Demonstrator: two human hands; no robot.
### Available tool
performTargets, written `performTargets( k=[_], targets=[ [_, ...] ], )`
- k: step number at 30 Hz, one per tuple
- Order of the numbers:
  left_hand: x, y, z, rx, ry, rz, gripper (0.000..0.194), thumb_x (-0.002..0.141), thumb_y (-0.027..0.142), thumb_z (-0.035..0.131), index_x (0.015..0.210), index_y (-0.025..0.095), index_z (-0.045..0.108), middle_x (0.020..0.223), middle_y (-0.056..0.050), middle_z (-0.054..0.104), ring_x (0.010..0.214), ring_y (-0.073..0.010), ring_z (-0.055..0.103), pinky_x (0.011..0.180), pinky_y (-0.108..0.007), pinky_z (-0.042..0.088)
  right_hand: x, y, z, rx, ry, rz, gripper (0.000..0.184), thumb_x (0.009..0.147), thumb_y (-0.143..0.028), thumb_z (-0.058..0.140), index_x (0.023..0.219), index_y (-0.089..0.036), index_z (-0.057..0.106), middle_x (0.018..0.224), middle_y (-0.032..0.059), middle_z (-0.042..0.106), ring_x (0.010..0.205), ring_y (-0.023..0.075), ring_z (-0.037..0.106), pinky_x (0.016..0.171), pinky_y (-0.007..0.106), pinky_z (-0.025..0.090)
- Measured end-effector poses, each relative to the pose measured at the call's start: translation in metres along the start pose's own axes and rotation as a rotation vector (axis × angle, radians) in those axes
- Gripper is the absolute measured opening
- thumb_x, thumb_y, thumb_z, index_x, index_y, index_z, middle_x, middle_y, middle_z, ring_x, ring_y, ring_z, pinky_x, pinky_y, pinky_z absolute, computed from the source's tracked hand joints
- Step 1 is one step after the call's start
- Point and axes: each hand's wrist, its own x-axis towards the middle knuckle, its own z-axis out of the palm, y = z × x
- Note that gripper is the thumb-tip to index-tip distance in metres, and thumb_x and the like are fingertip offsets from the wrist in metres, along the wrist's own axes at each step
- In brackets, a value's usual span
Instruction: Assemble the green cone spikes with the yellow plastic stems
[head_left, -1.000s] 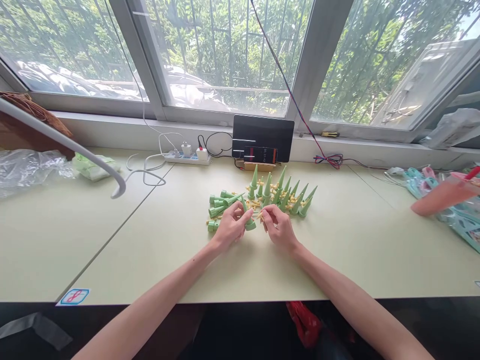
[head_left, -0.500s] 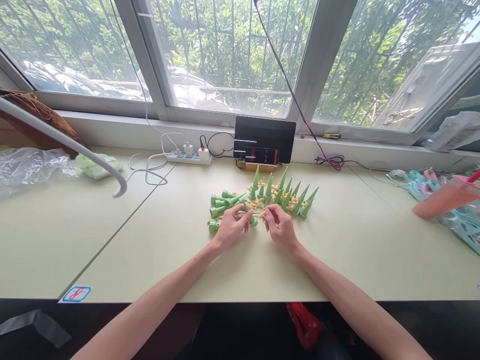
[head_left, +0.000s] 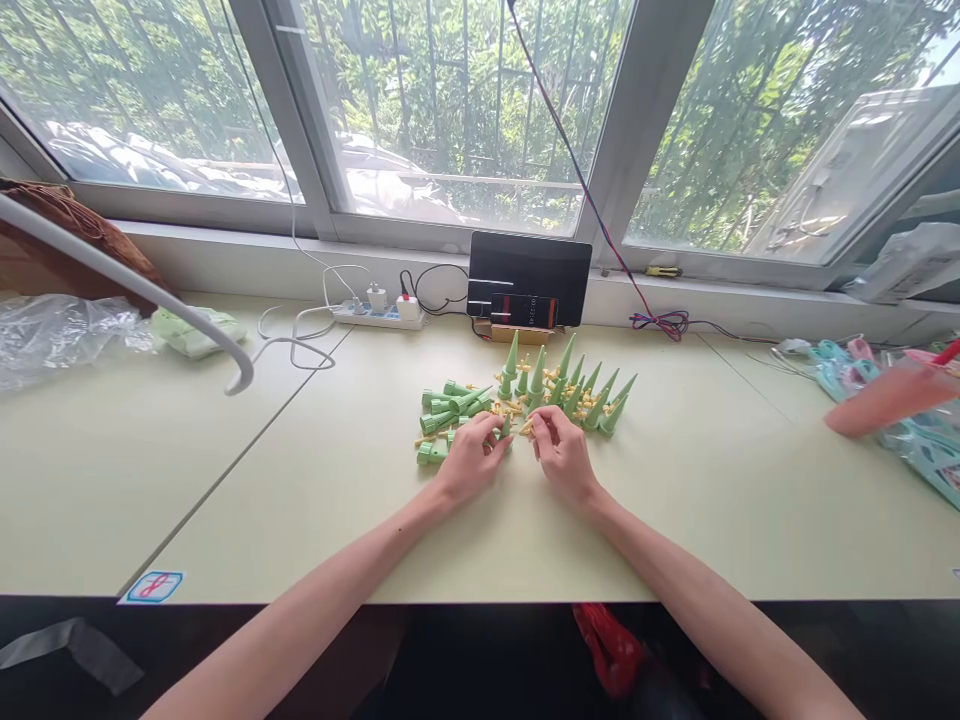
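Note:
Between the fingers of my left hand (head_left: 472, 460) is a green cone-shaped piece (head_left: 506, 427), its tip pointing up. My right hand (head_left: 562, 452) pinches a small yellow piece (head_left: 526, 428) just to the right of it, with a narrow gap between the two. Beyond my hands several green cones (head_left: 537, 378) stand upright, with small yellow pieces (head_left: 517, 406) scattered among them. To the left of my left hand, several green cones (head_left: 439, 422) lie on their sides, partly hidden by that hand.
A dark tablet (head_left: 529, 265) with a phone (head_left: 529, 311) before it leans near the window sill. A white power strip (head_left: 379, 313) lies left of it. An orange-pink cup (head_left: 885, 395) is tilted at the right beside plastic bags. A white curved arm (head_left: 135, 280) crosses the left.
My left hand has shifted slightly right, and the green cone in it has turned more upright. My right hand stays nearly in place with the yellow piece.

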Motion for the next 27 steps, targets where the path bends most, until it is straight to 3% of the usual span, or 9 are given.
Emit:
performTargets(
  k=[7,11,16,27],
  targets=[
    [-0.001,-0.001,0.0,0.077,0.025,0.079,0.011,0.086,0.024,0.058,0.078,0.018,0.059,0.08,-0.002,0.056,0.066,-0.0132,0.055,0.058,-0.025,0.048,0.0,-0.002,0.0,-0.006,0.001,0.006,0.021,0.099,-0.037,0.044,0.092,-0.02,0.054,0.071,-0.0004,0.056,0.053,0.0116,0.051,0.05,0.023,0.042],
    [0.0,0.007,-0.002,-0.122,0.023,-0.044,0.012,0.087,0.03,0.059,0.087,0.019,0.062,0.074,-0.002,0.059,0.062,-0.0138,0.057,0.055,-0.025,0.049,0.0,0.0,-0.001,0.014,0.019,0.006,0.022,0.1,-0.038,0.043,0.092,-0.02,0.054,0.073,0.0005,0.056,0.054,0.0119,0.052,0.049,0.023,0.042],
    [0.003,0.014,-0.006,-0.432,-0.017,-0.207,0.031,0.084,0.043,0.064,0.101,0.017,0.061,0.072,-0.002,0.061,0.053,-0.0124,0.055,0.042,-0.023,0.045,0.001,0.001,0.0,0.037,0.014,-0.001,0.021,0.099,-0.038,0.044,0.093,-0.02,0.054,0.074,0.0013,0.057,0.055,0.0123,0.052,0.047,0.023,0.041],
    [0.005,0.012,-0.007,-0.593,-0.034,-0.218,0.034,0.086,0.042,0.064,0.106,0.016,0.055,0.09,-0.006,0.066,0.049,-0.0062,0.049,0.045,-0.022,0.046,0.0,-0.002,-0.001,0.036,-0.032,-0.024,0.022,0.099,-0.039,0.045,0.094,-0.02,0.055,0.077,0.002,0.06,0.055,0.0127,0.055,0.049,0.024,0.043]
  ],
)
